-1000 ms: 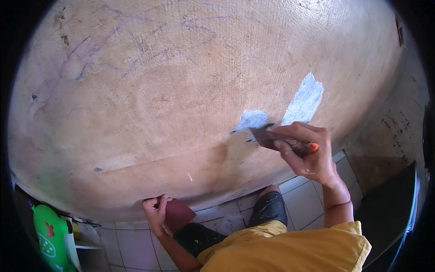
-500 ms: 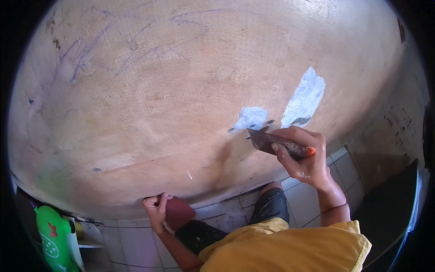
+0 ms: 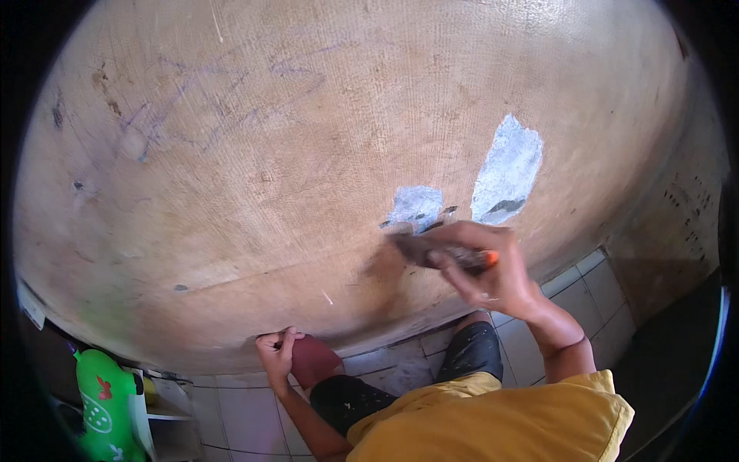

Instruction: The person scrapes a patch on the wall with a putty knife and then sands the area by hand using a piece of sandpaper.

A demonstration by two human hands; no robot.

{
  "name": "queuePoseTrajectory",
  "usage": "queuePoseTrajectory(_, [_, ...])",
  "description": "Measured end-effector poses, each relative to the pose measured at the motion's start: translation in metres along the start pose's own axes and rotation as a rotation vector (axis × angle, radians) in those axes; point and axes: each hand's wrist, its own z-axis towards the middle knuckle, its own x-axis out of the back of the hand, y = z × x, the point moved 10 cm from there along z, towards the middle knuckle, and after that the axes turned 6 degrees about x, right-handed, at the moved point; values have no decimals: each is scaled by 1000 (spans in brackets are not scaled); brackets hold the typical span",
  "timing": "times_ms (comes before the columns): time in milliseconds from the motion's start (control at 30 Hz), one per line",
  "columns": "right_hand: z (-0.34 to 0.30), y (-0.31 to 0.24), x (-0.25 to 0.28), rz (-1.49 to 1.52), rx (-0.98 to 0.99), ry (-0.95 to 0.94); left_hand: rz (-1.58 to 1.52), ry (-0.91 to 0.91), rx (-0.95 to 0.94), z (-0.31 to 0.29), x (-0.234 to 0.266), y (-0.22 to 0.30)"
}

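My right hand point(image 3: 485, 269) is closed round a putty knife point(image 3: 419, 248) with an orange-tipped handle. Motion blurs its blade, which lies against the brown wall point(image 3: 308, 177) just below a small white-grey bare patch point(image 3: 416, 204). A larger white-grey patch point(image 3: 508, 165) shows to the right, above the hand. Low by the wall's foot, my left hand point(image 3: 279, 350) is closed at the edge of a dark red flat piece point(image 3: 315, 360); how the fingers grip it is partly hidden.
White floor tiles point(image 3: 246, 416) run along the wall's base. A green inflatable toy point(image 3: 108, 404) stands at the lower left beside a white shelf point(image 3: 165, 416). A dark panel point(image 3: 670, 369) rises at the right. Purple scribbles point(image 3: 181, 100) and dark marks cover the wall's upper left.
My right hand and the putty knife have moved left and slightly down along the wall. The view has shifted a little; my left hand keeps its hold low by the wall.
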Motion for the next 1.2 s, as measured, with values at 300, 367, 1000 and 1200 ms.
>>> queuePoseTrajectory(300, [-83, 60, -65, 315, -278, -157, 68, 26, -23, 1, 1, -7])
queuePoseTrajectory(367, [-121, 90, -72, 344, -453, -113, 123, 33, -5, -2, -2, -5])
queuePoseTrajectory(1000, [-157, 124, 2, 1081, -548, 379, 638, -107, 92, -93, -65, 3])
queuePoseTrajectory(1200, [-167, 105, -10, 1365, -559, 417, 484, 7, -28, -94, -71, 38])
